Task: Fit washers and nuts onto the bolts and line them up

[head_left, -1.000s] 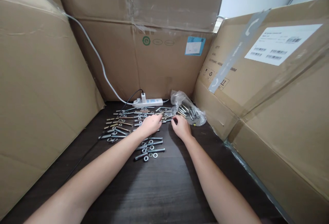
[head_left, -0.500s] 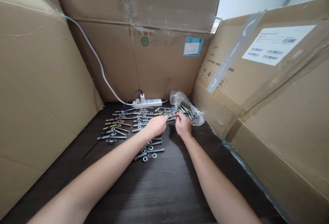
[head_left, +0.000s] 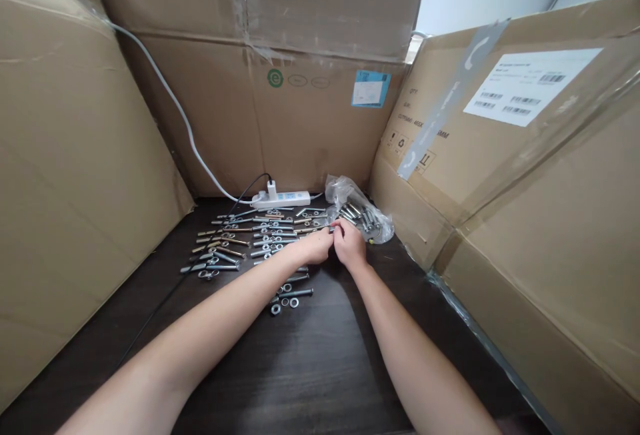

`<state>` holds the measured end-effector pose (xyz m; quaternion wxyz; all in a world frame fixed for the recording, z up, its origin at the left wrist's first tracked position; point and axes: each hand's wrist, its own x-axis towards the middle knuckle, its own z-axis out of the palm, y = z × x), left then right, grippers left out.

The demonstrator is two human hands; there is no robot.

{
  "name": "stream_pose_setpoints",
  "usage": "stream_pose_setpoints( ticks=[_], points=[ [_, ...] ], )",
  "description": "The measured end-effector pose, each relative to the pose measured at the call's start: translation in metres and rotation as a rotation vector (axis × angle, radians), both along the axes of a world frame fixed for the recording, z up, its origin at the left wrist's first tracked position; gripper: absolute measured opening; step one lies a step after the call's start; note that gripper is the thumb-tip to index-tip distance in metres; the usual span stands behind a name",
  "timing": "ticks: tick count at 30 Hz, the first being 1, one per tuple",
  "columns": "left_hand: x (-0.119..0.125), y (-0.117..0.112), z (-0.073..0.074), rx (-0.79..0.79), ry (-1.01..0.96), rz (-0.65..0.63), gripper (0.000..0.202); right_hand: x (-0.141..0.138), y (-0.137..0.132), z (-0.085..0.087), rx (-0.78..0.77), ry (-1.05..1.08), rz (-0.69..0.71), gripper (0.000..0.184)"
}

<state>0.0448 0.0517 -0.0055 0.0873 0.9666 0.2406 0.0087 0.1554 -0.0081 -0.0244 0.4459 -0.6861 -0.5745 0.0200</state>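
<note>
My left hand (head_left: 319,246) and my right hand (head_left: 349,243) meet above the dark table, fingers closed in a pinch. Between them is a bolt (head_left: 331,229), of which only a small metal bit shows; the fingers cover the rest. Whether a nut or washer is on it I cannot tell. Under and left of my left hand lie rows of bolts with nuts and washers (head_left: 273,236). Just beyond my right hand is a clear plastic bag (head_left: 345,190) with more bolts (head_left: 357,212) at its mouth.
A white power strip (head_left: 285,200) with a plugged-in charger stands at the back, its white cable (head_left: 184,118) running up left. A thin black cable (head_left: 160,305) crosses the left of the table (head_left: 300,375). Large cardboard boxes (head_left: 310,135) wall in the left, back and right.
My hands have come together, closing the gap where the bolt's shank showed; it is now mostly covered. The whole view has shifted slightly.
</note>
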Motion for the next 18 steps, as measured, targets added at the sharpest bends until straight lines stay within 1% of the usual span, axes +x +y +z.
stream_pose_setpoints(
  ticks=[4,6,9,11,13,15,18],
  points=[
    [-0.004,0.005,0.004,-0.008,-0.023,-0.009,0.04,0.0,-0.001,0.001,-0.013,-0.019,0.003,0.026],
    [-0.007,0.006,0.009,-0.002,-0.04,-0.001,0.04,0.0,-0.001,0.001,-0.02,-0.029,0.006,0.026],
    [-0.014,0.006,0.023,0.019,-0.099,0.027,0.04,0.0,-0.001,0.002,-0.031,-0.041,0.007,0.028],
    [-0.022,0.006,0.036,0.04,-0.172,0.062,0.033,0.001,-0.001,0.002,-0.041,-0.047,0.01,0.03],
    [-0.035,0.006,0.048,0.052,-0.212,0.083,0.03,0.001,-0.001,0.002,-0.06,-0.055,0.026,0.031],
    [-0.052,0.005,0.056,0.053,-0.282,0.089,0.026,0.001,-0.001,0.001,-0.091,-0.069,0.072,0.03],
    [-0.086,0.002,0.057,0.021,-0.364,0.089,0.021,-0.003,-0.002,0.0,-0.161,-0.101,0.196,0.027]
  ],
)
